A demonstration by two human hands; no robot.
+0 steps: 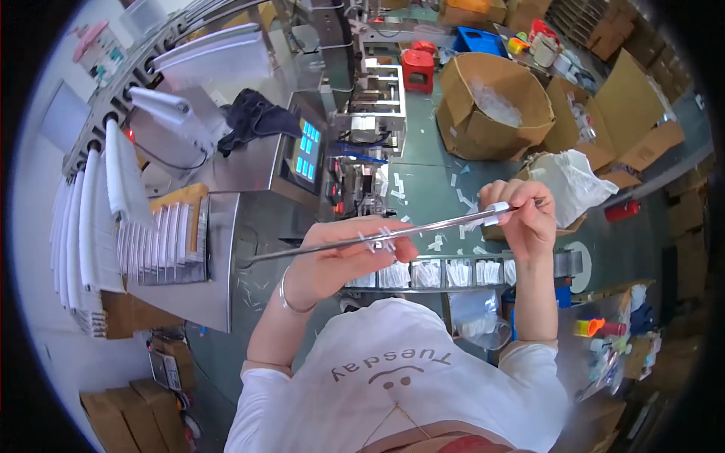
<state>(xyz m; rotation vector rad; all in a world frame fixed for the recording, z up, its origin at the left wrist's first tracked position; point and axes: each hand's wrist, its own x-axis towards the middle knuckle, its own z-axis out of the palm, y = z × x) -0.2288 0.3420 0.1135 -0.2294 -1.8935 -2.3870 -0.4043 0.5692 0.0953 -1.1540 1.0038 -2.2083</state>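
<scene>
A long thin metal rod [445,223] slants across in front of my chest, its right end higher than its left. My left hand [332,257], with a bangle at the wrist, is closed around the rod's middle. Small white pieces [380,240] sit at the rod between its thumb and fingers; their exact kind is unclear. Near the rod's right end, my right hand [535,215] pinches it between thumb and fingers. White strip-like pieces [492,214] are on the rod beside those fingertips. Beneath the rod, a row of compartments [442,288] holds many small white pieces.
A machine with a touch screen [305,151] and metal table stands at left, beside hanging white film rolls [92,219]. Ahead are a large carton [491,106] and a red stool [418,69]. A white sack [566,185] is at right. White scraps dot the green floor.
</scene>
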